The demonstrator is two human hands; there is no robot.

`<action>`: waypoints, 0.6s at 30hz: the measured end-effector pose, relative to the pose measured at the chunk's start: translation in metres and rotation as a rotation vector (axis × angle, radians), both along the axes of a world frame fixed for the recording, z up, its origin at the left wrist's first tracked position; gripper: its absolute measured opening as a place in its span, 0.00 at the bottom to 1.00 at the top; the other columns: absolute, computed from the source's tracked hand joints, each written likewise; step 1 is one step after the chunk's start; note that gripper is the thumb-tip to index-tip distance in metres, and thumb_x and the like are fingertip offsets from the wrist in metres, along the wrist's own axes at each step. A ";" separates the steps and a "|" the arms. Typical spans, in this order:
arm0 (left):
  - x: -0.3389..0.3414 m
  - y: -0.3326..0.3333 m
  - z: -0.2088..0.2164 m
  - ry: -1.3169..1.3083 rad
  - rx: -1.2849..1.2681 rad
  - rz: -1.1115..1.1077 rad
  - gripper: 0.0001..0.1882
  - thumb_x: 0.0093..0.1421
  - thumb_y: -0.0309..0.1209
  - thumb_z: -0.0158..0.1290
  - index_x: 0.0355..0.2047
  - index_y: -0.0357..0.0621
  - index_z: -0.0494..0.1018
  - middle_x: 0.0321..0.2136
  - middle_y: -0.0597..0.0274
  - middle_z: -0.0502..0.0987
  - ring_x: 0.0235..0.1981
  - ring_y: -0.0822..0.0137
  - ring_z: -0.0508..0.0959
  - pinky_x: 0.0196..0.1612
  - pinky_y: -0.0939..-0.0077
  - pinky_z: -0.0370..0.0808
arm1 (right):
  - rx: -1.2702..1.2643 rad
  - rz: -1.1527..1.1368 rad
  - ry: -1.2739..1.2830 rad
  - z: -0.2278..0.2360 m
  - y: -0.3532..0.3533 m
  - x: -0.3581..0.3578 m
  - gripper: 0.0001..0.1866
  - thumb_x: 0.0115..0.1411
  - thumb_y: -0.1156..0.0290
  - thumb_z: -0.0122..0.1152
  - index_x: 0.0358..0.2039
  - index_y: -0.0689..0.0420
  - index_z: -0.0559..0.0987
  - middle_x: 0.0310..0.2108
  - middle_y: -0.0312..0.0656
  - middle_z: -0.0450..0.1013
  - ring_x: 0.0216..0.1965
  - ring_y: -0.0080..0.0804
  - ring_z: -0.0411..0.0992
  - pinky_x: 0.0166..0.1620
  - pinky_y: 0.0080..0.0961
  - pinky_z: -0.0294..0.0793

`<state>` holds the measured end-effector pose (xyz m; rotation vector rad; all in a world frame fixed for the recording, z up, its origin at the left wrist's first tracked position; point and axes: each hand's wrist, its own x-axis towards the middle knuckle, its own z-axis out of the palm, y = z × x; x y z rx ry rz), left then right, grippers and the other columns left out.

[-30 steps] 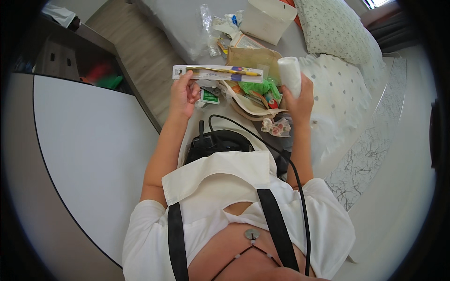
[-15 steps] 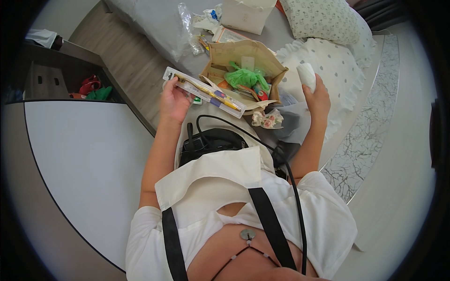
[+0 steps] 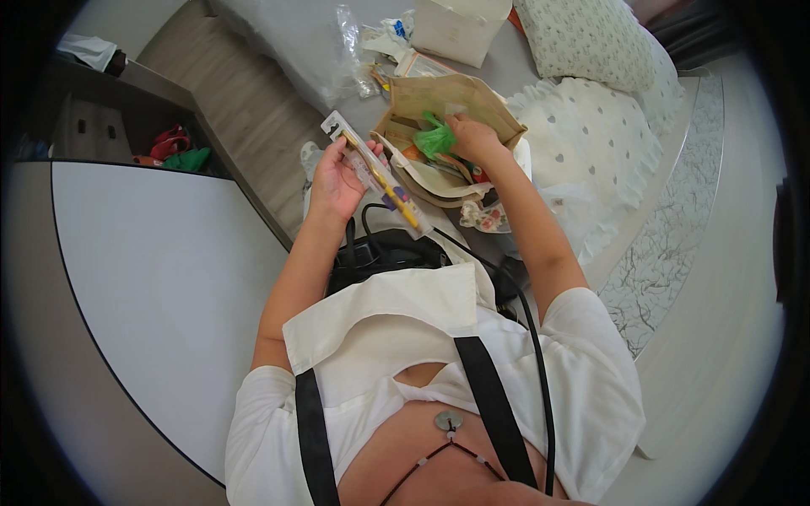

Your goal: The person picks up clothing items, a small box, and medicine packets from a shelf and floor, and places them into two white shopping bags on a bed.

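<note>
My left hand (image 3: pixel 337 179) holds a toothbrush in its long clear blister pack (image 3: pixel 381 181). The brush is yellow with purple parts, and the pack slants down to the right. Over the open tan bag (image 3: pixel 422 87), my right hand (image 3: pixel 475 139) reaches in from the right, its fingers closed at the edge of a green plastic bag (image 3: pixel 434 139). My hand and wrist hide part of the contents. Other small packages in the bag show only in part.
Behind the tan bag stand a white paper bag (image 3: pixel 460 32) and crumpled clear plastic (image 3: pixel 348 42) on the grey bed. Pillows (image 3: pixel 586 42) lie far right. A floral item in clear wrap (image 3: pixel 483 217) sits before the bag. A black cable (image 3: pixel 527 312) crosses my front.
My right hand has moved left into the tan bag, and the white roll-like item it held is no longer visible. The toothbrush pack has tilted more steeply.
</note>
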<state>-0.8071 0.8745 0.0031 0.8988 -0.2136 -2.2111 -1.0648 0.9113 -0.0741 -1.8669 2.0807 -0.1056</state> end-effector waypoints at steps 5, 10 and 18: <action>0.005 0.001 -0.001 0.023 0.015 0.042 0.09 0.56 0.31 0.48 0.35 0.39 0.68 0.31 0.52 0.73 0.38 0.55 0.74 0.46 0.56 0.70 | 0.401 0.115 0.200 -0.024 -0.016 0.004 0.15 0.44 0.72 0.55 0.36 0.54 0.75 0.38 0.47 0.71 0.40 0.44 0.70 0.41 0.36 0.71; 0.008 0.001 -0.015 -0.035 -0.125 -0.027 0.10 0.56 0.29 0.49 0.38 0.40 0.67 0.32 0.54 0.73 0.38 0.56 0.73 0.47 0.57 0.70 | 0.215 0.030 -0.003 0.031 -0.003 -0.013 0.15 0.47 0.68 0.56 0.38 0.55 0.75 0.38 0.48 0.71 0.38 0.44 0.70 0.40 0.32 0.70; 0.005 0.002 0.001 -0.024 -0.011 -0.032 0.12 0.57 0.31 0.48 0.39 0.39 0.67 0.30 0.54 0.73 0.36 0.59 0.74 0.45 0.59 0.71 | -0.113 -0.580 -1.390 0.054 0.034 -0.032 0.17 0.56 0.62 0.50 0.40 0.62 0.71 0.38 0.40 0.71 0.39 0.31 0.69 0.42 0.28 0.67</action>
